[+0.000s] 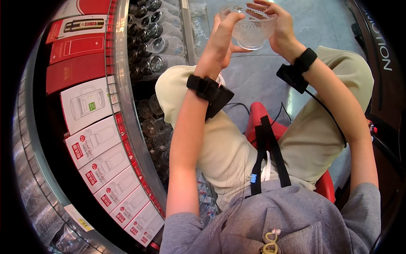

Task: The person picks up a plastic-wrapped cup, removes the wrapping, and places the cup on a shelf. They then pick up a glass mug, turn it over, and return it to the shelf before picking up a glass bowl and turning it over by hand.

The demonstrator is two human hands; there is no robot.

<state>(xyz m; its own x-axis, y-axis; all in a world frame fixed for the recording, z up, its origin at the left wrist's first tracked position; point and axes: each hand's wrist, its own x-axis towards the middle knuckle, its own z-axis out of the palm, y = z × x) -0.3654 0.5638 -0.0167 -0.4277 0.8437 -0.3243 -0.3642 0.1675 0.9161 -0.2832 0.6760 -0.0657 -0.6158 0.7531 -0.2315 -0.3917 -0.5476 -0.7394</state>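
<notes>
A clear glass bowl (253,34) with a patterned wall and a small round foot is held up in the air at the top of the view, over the floor. My left hand (220,41) grips its left side, the thumb on the rim and some fingers reaching below near the foot. On the opposite side my right hand (282,28) is closed round the wall, its fingers lying over the far rim. The bowl looks upright and empty. Parts of the fingers behind the glass show only blurred through it.
Shelves on the left carry boxed glass jugs (88,103) and red boxes (76,70). Dark-lidded glass jars (155,63) in bubble wrap and more glassware (160,137) stand lower down. A red stool (325,188) is under me. Black wristbands (305,60) trail cables.
</notes>
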